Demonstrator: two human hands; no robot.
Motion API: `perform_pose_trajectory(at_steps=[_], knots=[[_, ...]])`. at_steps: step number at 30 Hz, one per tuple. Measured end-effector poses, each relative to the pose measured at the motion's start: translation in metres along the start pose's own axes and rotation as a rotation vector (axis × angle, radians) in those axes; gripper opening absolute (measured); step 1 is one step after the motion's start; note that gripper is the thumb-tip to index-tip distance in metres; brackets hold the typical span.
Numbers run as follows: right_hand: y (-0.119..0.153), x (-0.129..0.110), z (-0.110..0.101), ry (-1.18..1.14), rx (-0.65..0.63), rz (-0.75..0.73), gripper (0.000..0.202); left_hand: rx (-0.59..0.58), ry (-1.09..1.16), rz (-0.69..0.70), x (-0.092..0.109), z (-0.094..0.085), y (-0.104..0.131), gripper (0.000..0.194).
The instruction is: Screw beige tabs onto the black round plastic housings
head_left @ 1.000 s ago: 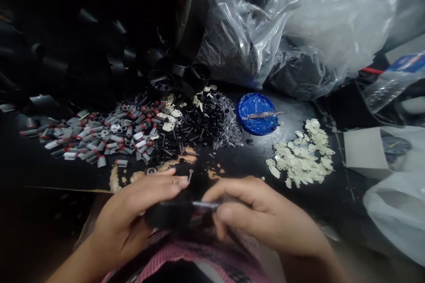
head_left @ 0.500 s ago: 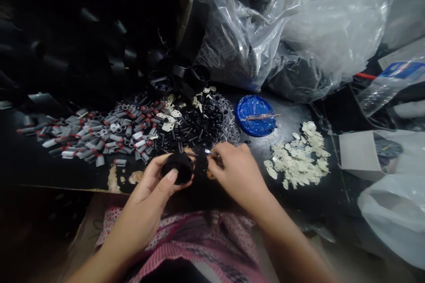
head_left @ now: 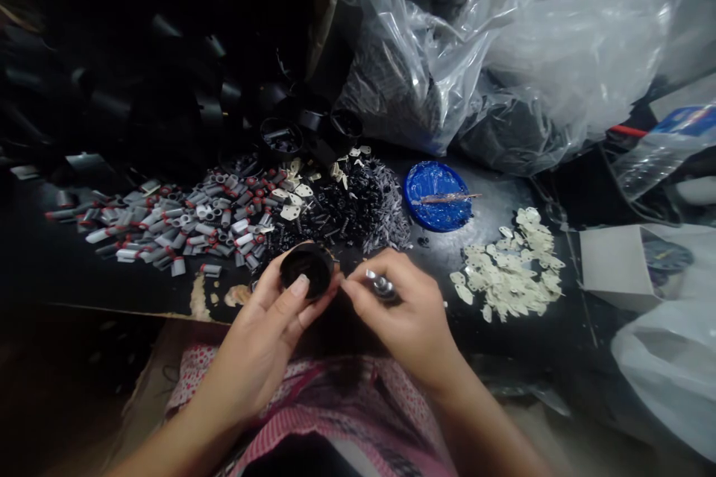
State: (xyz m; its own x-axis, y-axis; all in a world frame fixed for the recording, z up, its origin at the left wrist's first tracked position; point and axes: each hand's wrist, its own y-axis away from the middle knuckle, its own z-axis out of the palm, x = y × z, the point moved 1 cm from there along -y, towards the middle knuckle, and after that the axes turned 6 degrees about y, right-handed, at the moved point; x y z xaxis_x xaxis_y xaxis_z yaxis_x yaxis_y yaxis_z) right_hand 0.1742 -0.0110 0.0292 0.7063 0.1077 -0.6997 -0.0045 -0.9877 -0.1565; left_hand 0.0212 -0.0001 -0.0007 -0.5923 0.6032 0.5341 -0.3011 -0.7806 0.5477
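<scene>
My left hand is wrapped round a round black plastic cup, its open side tilted up towards me and the thumb pressing on the near rim. Just right of it is my right hand, closed around a shiny metal tool whose kind I cannot make out. Its thumb and forefinger meet close to the cup's right side; whether they pinch a small part is hidden. Beyond the hands lie a heap of small black parts and springs and a pile of thin grey pieces.
Grey tubes with red rings spread over the left of the black table. A blue lid with a stick across it lies right of centre, near a pile of cream plates. Clear plastic bags stand behind; an open white box is at right.
My right hand has drawn back towards me from the small black parts, and the metal tool now shows more. The cup in my left hand has shifted slightly right. The view moved a little.
</scene>
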Motion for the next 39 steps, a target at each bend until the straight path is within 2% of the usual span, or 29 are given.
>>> perform_pose_trajectory(at_steps=[4,10,18,22,25,26,29,31,32,35,39], knots=[[0.0,-0.003,0.002,0.116,0.052,-0.107,0.006,-0.021,-0.036,-0.031,-0.006,-0.004,0.002,0.026],[0.001,-0.003,0.005,0.206,0.05,-0.187,0.008,-0.105,-0.111,-0.021,-0.009,-0.005,0.003,0.025],[0.003,-0.002,0.005,0.274,-0.057,-0.162,0.012,-0.155,-0.43,-0.002,0.001,-0.009,-0.004,0.025],[0.007,-0.002,0.0,0.247,-0.101,-0.087,0.011,-0.14,-0.471,-0.046,0.002,-0.011,-0.008,0.03],[0.021,0.009,-0.021,0.243,-0.124,0.019,0.017,-0.089,-0.435,-0.101,0.002,-0.006,-0.006,0.035],[0.028,0.017,-0.032,0.268,-0.083,0.084,0.019,-0.061,-0.412,-0.115,0.002,-0.005,-0.004,0.036],[0.053,0.051,-0.066,0.466,0.083,0.459,0.02,0.029,-0.348,-0.15,0.002,-0.001,0.0,0.041],[0.067,0.071,-0.078,0.554,0.066,0.652,0.023,0.044,-0.347,-0.164,0.002,0.0,0.001,0.045],[0.071,0.077,-0.08,0.559,0.062,0.684,0.024,0.04,-0.359,-0.165,0.002,0.001,0.0,0.046],[0.069,0.081,-0.07,0.524,0.056,0.656,0.023,-0.001,-0.399,-0.156,0.002,0.002,-0.002,0.046],[0.046,0.07,-0.049,0.443,0.015,0.521,0.022,-0.034,-0.34,-0.103,-0.001,-0.001,-0.004,0.042]])
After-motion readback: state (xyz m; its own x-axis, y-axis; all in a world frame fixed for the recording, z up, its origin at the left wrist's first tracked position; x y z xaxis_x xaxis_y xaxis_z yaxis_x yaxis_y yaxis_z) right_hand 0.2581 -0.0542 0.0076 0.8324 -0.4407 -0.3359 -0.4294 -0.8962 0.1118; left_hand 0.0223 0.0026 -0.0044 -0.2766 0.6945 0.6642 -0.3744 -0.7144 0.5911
